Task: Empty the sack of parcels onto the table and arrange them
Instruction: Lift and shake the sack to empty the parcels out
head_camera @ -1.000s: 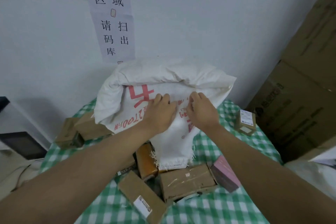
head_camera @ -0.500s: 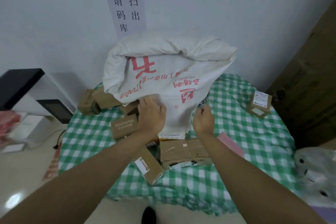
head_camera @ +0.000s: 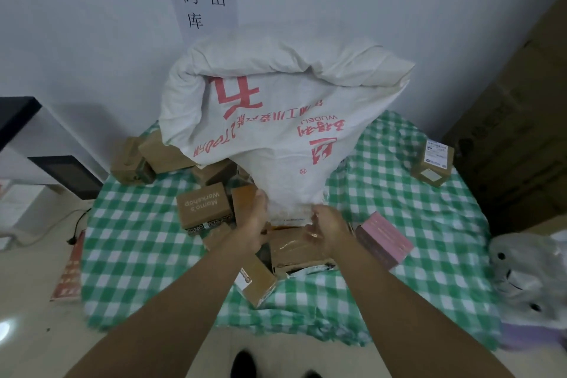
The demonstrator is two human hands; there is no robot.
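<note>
A big white woven sack [head_camera: 276, 120] with red print stands upside down on the green checked table [head_camera: 414, 218], its narrow mouth at the bottom. My left hand [head_camera: 253, 222] and my right hand [head_camera: 329, 227] both grip the sack's lower edge at the mouth. Brown cardboard parcels lie around it: one printed "Momo's Workshop" [head_camera: 204, 205], one under my hands [head_camera: 294, 250], one near the front edge [head_camera: 257, 282]. A pink box [head_camera: 383, 238] lies to the right of my hands. Whatever is still inside the sack is hidden.
A labelled brown parcel [head_camera: 432, 161] sits alone at the table's right side. More brown parcels [head_camera: 144, 159] lie at the back left. Large cardboard boxes [head_camera: 515, 132] stand at the right, a plush toy in plastic [head_camera: 527, 270] near the right corner, a wall behind.
My hands have slid down the sack from its middle to its lower edge. The view has pulled back and tilted down, so more of the table and floor shows.
</note>
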